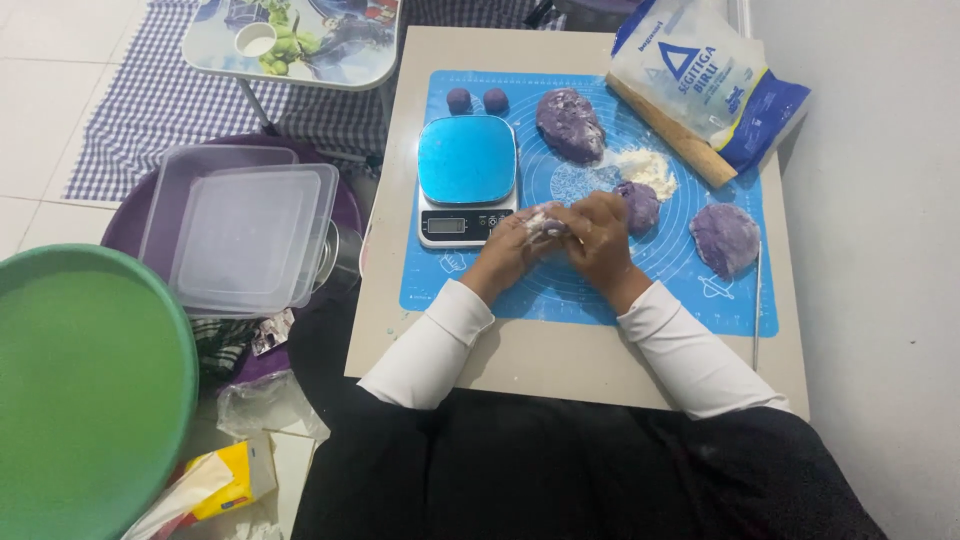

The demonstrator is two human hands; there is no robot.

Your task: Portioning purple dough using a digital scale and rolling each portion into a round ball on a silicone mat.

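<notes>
Both hands meet over the blue silicone mat [590,290] on a low table. My left hand [510,250] and my right hand [600,235] together pinch a small floured piece of purple dough [545,222]. Beside my right hand lies another purple dough lump [640,205]. A larger lump [570,125] sits at the back of the mat, a flattish one [725,238] at the right. Two small purple balls [476,100] rest at the back left. A pile of white flour [648,168] is on the mat. A digital kitchen scale [466,178] with a blue platform stands left of my hands.
A flour bag [705,75] lies on a wooden rolling pin [670,135] at the back right. Left of the table are stacked clear plastic containers [245,235], a green round tray [85,390], a small printed folding table [295,40] and a yellow packet [235,480]. A wall runs along the right.
</notes>
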